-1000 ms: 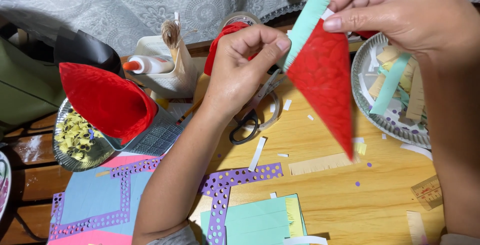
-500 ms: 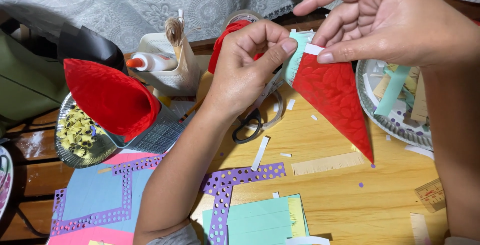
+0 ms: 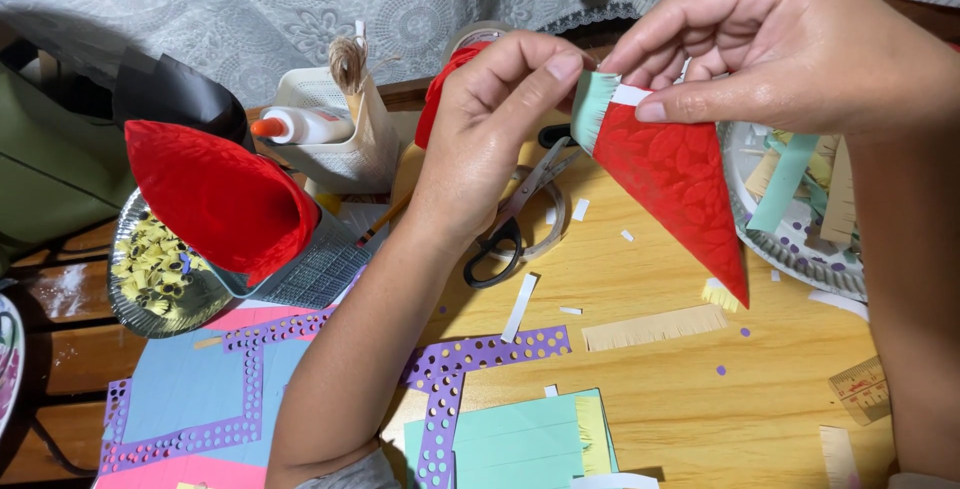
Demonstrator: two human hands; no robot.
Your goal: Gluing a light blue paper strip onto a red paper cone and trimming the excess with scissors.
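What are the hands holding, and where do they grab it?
Both hands hold a red paper cone at its wide top rim: the right hand pinches the rim, and the left hand fingers the teal fringe strip there.

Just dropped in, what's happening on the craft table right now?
A person holds a red paper cone above the wooden table. The right hand pinches its top edge, and the left hand presses a teal fringed strip onto that rim. Scissors lie below the hands. A second red cone and a glue bottle sit to the left.
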